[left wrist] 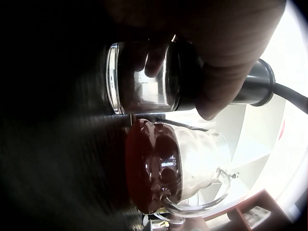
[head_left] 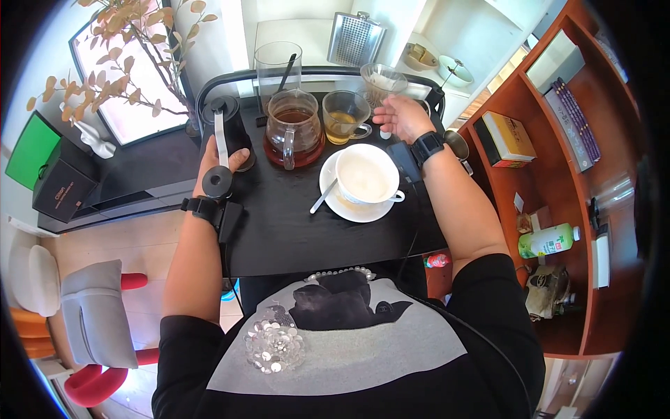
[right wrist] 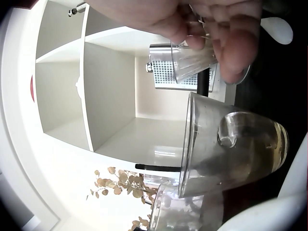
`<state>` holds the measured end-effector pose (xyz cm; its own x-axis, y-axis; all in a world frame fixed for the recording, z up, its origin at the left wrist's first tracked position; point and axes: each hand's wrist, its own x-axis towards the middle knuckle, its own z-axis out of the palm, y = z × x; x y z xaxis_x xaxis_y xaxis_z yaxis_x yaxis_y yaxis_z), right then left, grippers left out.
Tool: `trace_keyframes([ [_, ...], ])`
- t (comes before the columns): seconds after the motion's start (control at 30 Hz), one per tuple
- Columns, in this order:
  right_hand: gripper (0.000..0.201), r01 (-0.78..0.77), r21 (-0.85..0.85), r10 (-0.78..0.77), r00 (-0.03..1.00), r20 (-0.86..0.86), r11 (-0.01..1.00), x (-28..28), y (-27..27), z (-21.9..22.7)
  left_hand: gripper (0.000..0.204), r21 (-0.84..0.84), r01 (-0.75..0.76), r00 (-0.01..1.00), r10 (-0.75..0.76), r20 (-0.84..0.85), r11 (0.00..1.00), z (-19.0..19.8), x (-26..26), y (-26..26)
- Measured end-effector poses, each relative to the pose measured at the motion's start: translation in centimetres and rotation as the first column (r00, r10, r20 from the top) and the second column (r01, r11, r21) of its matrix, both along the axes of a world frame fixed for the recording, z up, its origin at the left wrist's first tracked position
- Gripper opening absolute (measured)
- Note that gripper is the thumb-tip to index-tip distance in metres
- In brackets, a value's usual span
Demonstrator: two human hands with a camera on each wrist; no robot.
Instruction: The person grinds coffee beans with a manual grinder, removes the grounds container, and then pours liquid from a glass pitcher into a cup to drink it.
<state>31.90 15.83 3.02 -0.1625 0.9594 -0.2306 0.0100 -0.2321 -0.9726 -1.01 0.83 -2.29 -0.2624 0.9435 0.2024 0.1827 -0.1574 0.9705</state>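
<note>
Left hand (head_left: 209, 160) grips black hand-crank coffee grinder (head_left: 239, 129), crank knob (head_left: 218, 182) end toward the person. Right hand (head_left: 405, 116) at the glass dripper (head_left: 384, 80); contact unclear. Between hands: glass carafe (head_left: 293, 131) with red-brown liquid, glass mug (head_left: 345, 107) with yellowish liquid. White cup (head_left: 371, 199) on saucer (head_left: 349, 212), spoon (head_left: 324, 196) beside cup. All on black table (head_left: 272, 244).

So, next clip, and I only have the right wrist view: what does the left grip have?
Observer: The left grip holds a black hand grinder.
Operator: And is the grinder black right down to its base?
Observer: No, the left wrist view shows a clear base.
Operator: I only catch white crockery at my edge. Anything lying with it?
Observer: Yes, in the head view a spoon rests on the saucer beside the white cup.
</note>
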Motion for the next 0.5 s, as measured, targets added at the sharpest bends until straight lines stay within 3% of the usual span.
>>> trace_keyframes([
  [0.33, 0.025, -0.047, -0.059, 0.047, 0.999, 0.001, 0.997, 0.7, -0.4, -0.3, 0.056, -0.035, -0.03, 0.999, 0.029, -0.017, 0.999, 0.7, 0.4, -0.3],
  [0.5, 0.035, -0.017, 0.037, 0.013, 0.995, 0.095, 0.999, 1.0, -3.1, 0.6, 0.061, 0.013, 0.002, 0.999, -0.002, -0.044, 1.0, -0.2, -0.1, 0.2],
])
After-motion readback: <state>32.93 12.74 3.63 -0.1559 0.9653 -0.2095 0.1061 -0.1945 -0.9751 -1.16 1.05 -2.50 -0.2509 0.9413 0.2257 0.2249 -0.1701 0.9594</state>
